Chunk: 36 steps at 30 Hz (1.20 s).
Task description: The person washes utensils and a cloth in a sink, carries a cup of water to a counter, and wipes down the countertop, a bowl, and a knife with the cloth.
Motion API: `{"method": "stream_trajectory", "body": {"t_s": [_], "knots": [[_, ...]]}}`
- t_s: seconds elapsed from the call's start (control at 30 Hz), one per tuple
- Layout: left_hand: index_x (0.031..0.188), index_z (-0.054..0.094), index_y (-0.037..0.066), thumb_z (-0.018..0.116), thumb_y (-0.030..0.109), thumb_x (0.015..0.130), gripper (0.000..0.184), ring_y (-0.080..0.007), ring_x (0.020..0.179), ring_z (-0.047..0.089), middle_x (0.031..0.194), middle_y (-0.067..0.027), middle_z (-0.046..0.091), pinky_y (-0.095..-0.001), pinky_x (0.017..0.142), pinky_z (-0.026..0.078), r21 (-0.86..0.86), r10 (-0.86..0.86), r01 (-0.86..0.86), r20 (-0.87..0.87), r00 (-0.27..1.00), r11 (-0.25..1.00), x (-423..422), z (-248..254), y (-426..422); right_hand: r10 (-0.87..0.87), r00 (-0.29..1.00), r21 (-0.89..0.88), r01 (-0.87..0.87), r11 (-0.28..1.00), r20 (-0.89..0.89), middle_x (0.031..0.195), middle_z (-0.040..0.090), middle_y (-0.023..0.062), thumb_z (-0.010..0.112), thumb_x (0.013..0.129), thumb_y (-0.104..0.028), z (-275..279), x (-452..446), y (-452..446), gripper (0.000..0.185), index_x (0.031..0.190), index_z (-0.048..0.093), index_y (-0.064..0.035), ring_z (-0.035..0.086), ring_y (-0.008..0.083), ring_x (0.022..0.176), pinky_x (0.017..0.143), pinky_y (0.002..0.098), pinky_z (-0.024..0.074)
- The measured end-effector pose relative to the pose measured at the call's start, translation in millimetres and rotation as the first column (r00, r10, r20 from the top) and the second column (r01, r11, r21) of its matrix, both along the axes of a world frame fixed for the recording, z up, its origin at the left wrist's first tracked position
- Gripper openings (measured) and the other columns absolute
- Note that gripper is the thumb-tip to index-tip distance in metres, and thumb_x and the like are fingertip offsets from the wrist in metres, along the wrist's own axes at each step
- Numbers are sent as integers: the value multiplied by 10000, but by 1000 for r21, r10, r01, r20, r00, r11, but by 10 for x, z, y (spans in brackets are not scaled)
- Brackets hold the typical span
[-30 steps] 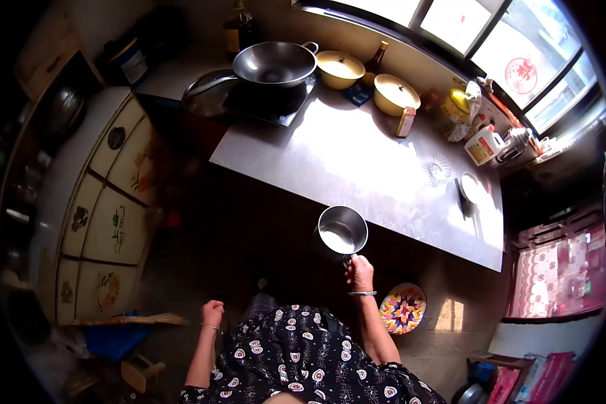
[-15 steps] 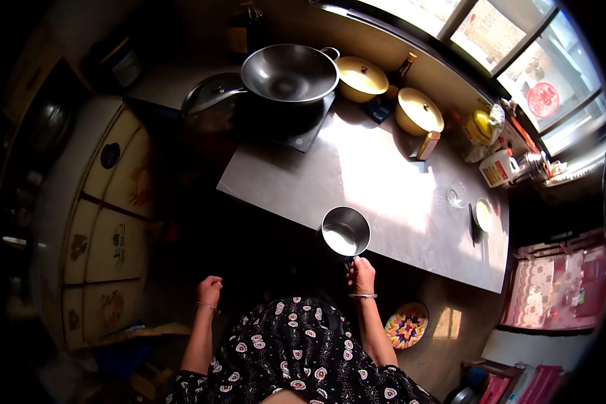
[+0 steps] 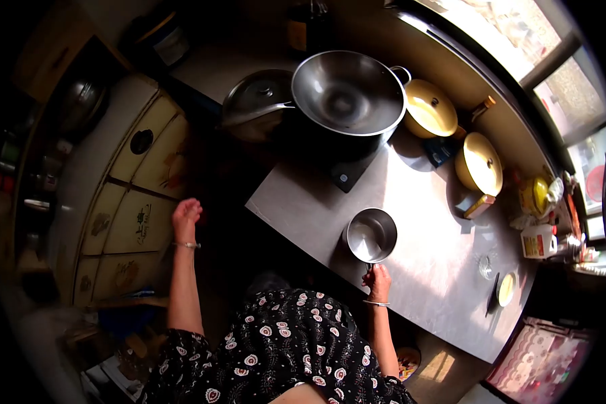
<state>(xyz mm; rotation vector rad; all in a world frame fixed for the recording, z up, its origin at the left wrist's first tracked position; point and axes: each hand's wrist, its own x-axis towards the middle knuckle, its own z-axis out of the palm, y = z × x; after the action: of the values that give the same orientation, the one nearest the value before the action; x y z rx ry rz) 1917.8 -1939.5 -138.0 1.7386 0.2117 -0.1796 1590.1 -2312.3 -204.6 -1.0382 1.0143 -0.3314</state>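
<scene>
My right hand [image 3: 378,284] is closed round the handle of a small metal saucepan [image 3: 372,236], which is held upright over the near edge of the counter [image 3: 289,195]. A pale sheen shows at the bottom of the saucepan; I cannot tell whether it is liquid. To the left, away from the counter, my left hand [image 3: 187,214] hangs in the air with its fingers curled and nothing in them. Beyond the saucepan, a large wok [image 3: 347,91] sits on a dark cooktop [image 3: 349,174].
A glass lid [image 3: 259,91] lies left of the wok. Two yellow lidded pots [image 3: 429,111] stand along the wall, with a small box [image 3: 478,206] near one. Farther right are a white jug [image 3: 539,241] and a small bowl [image 3: 506,289]. A pale cabinet [image 3: 138,222] stands at left.
The view has turned and come nearer the cooktop. My right hand has carried the saucepan forward over the counter. My left arm has swung forward and outward to the left.
</scene>
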Motion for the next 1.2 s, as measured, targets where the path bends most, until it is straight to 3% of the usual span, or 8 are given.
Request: {"method": "stream_trajectory", "body": {"t_s": [0.17, 0.27, 0.5, 0.63, 0.73, 0.83, 0.97, 1.2], "knots": [[1027, 572, 36, 573, 110, 815, 224, -97, 831, 563, 916, -21, 600, -208, 717, 430, -35, -182, 191, 172, 968, 981, 1193, 543, -777, -82, 997, 30, 82, 996, -14, 590, 492, 18, 524, 866, -263, -77, 234, -61, 209, 774, 496, -78, 543, 138, 514, 409, 245, 458], [1037, 567, 2, 609, 84, 779, 275, -102, 809, 561, 870, -21, 599, -223, 736, 443, -37, -364, 386, 261, 894, 922, 1971, 421, -1256, -122, 992, 28, 122, 992, -24, 602, 503, 19, 521, 870, -270, -45, 376, -44, 204, 799, 496, -80, 564, 152, 541, 417, 247, 461], [1112, 543, 82, 684, 176, 660, 483, -311, 939, 549, 1008, -193, 554, -355, 825, 442, 689, -736, 492, 91, 670, 533, 3234, 54, -2170, -221, 971, 16, 223, 975, -87, 676, 518, 18, 498, 880, -234, 36, 626, 56, 195, 940, 520, -50, 587, 151, 587, 424, 243, 483], [1144, 504, 91, 717, 181, 613, 579, -391, 996, 466, 1070, -241, 457, -404, 855, 419, 770, -839, 529, 14, 543, 356, 3275, -363, -2508, -261, 959, 40, 266, 963, -109, 680, 524, 22, 503, 880, -240, 83, 700, 166, 192, 919, 515, -53, 591, 159, 600, 429, 245, 485], [1108, 510, 94, 704, 149, 609, 539, -400, 983, 465, 1059, -248, 461, -422, 827, 423, 807, -818, 421, 128, 560, 415, 3240, -515, -2608, -286, 952, 48, 293, 955, -112, 678, 525, 24, 509, 879, -248, 104, 731, 232, 194, 902, 511, -56, 593, 168, 611, 431, 249, 486], [1050, 512, 92, 678, 93, 608, 472, -382, 861, 484, 898, -223, 482, -411, 765, 419, 795, -825, 371, 264, 499, 479, 3356, -663, -2662, -306, 945, 61, 314, 947, -113, 684, 527, 27, 512, 878, -255, 93, 771, 242, 200, 897, 510, -56, 596, 178, 620, 435, 254, 484], [944, 542, 143, 653, 105, 613, 352, -399, 816, 511, 847, -226, 499, -442, 713, 435, 793, -753, 317, 253, 607, 521, 3530, -775, -2691, -317, 939, 45, 325, 944, -131, 696, 529, 30, 517, 872, -253, 129, 820, 205, 203, 900, 510, -52, 595, 181, 620, 441, 255, 481], [835, 567, 140, 636, 116, 607, 240, -374, 770, 515, 803, -188, 521, -422, 668, 424, 737, -521, 6, 472, 711, 676, 3868, 60, -2186, -312, 941, 51, 320, 946, -128, 693, 527, 31, 512, 874, -245, 92, 775, 238, 200, 892, 512, -46, 593, 177, 618, 444, 247, 480]]}}
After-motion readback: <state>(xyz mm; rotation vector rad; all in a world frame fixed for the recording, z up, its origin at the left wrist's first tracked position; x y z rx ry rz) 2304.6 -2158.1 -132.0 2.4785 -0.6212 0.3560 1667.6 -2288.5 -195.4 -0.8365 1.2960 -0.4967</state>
